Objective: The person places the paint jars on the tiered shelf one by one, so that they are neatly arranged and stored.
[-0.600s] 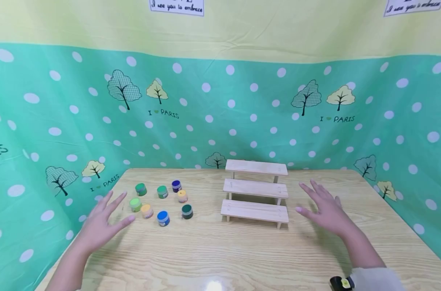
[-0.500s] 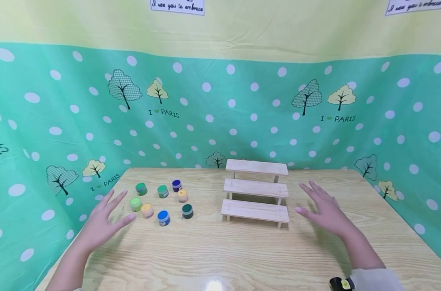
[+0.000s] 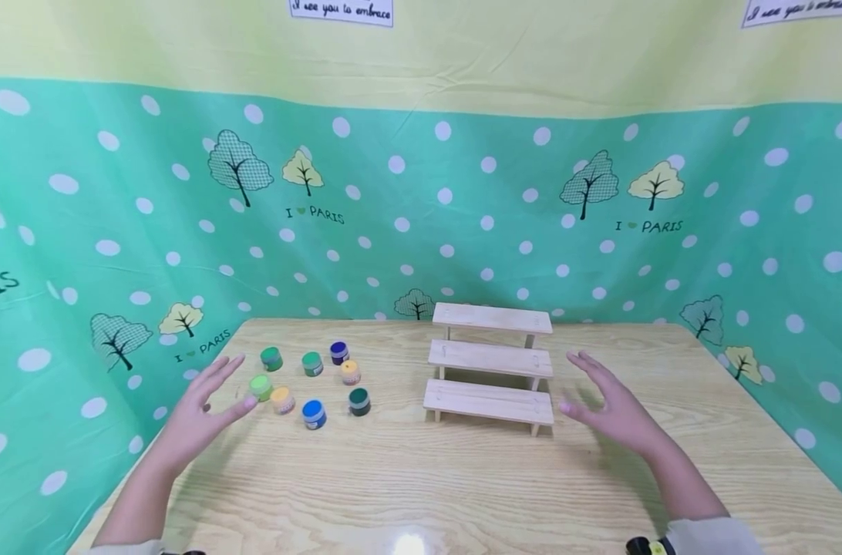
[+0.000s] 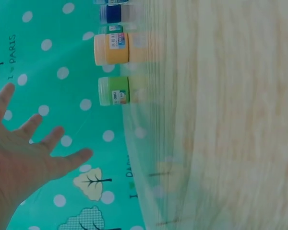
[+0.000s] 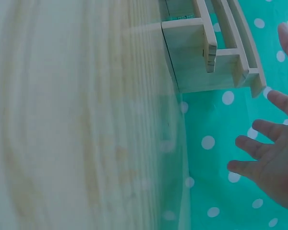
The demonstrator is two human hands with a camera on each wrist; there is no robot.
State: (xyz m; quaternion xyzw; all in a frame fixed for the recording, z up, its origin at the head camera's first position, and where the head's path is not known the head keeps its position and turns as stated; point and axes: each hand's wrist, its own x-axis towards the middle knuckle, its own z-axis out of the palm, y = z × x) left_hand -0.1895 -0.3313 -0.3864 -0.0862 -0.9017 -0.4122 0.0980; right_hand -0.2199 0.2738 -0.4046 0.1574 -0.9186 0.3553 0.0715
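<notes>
Dotted cloth (image 3: 365, 173) backs a table (image 3: 365, 486) bearing jars (image 3: 314, 415) and tiered shelves (image 3: 490, 359).

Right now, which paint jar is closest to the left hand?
The light green paint jar: it appears nearest the left hand in both the head and left wrist views. The three other green jars are darker and look farther away.

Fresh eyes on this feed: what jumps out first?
First comes the pale three-tier wooden stand on the table, just right of centre. Then come eight small paint jars spread over the table's left side, near the left hand. Behind everything hangs a green polka-dot cloth with printed trees.
</notes>
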